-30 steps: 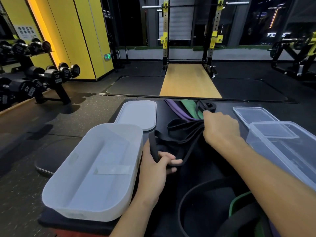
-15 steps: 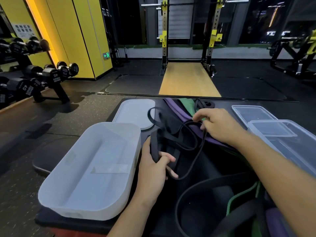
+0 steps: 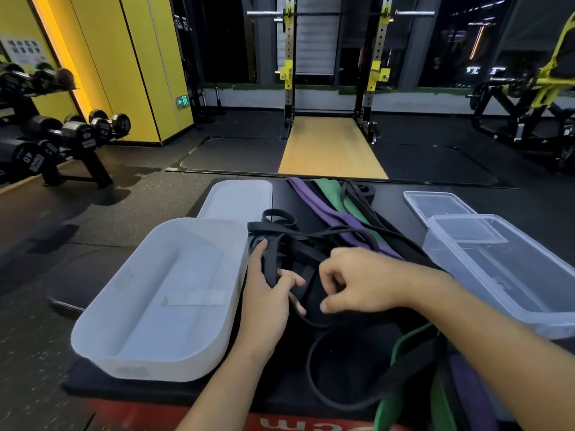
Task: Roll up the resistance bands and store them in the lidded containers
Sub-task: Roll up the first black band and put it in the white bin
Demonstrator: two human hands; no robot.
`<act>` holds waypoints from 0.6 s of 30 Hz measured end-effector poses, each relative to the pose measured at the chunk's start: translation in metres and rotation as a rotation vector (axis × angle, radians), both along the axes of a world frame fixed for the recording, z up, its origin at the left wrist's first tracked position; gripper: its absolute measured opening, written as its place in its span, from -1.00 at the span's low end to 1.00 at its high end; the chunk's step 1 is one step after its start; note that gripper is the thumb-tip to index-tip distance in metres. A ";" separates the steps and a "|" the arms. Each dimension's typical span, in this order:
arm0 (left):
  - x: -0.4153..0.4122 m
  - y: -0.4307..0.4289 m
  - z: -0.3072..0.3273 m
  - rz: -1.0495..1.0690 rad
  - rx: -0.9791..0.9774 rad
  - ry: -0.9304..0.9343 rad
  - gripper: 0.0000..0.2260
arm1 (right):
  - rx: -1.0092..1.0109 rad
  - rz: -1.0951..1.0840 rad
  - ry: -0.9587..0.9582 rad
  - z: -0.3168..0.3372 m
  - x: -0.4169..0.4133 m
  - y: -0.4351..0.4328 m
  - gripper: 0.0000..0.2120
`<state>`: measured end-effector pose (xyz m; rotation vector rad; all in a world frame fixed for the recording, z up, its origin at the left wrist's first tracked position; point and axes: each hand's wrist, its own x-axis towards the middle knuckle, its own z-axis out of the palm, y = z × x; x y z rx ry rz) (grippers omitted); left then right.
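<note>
- Black rubber resistance band (image 3: 273, 244) bunches in the left hand (image 3: 267, 293), fingers curled round it.
- Right hand (image 3: 357, 281) has left the bench's (image 3: 280, 194) far edge; fingers curled, grip unclear; rolling looks begun.

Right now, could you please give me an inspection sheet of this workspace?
Surface: black padded bench top, red front edge.
Job's things: tangled black rubber resistance band; flat purple band and flat green band lying beyond; frosted white oval container and clear rectangular container, both open and empty; white oval lid and clear lid lie behind them.
Clutter: nothing seen.
Grippers: left hand grips the black band; right hand curled over its strands, grip unclear.
Cables: nothing seen.
Surroundings: dumbbell rack left, squat rack ahead.
</note>
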<state>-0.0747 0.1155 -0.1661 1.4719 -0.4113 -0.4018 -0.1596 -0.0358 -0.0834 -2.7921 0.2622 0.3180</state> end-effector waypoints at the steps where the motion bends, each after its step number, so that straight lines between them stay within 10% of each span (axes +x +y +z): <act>1: 0.000 0.000 0.000 -0.003 0.010 -0.010 -0.31 | 0.003 0.003 -0.061 0.003 -0.001 0.002 -0.75; 7: -0.002 -0.001 0.001 0.064 0.046 -0.088 -0.33 | 0.258 0.284 0.051 0.006 -0.017 0.039 -0.83; 18: -0.002 0.000 0.002 0.008 0.076 -0.032 -0.32 | -0.175 0.120 0.458 -0.018 -0.032 0.038 -0.73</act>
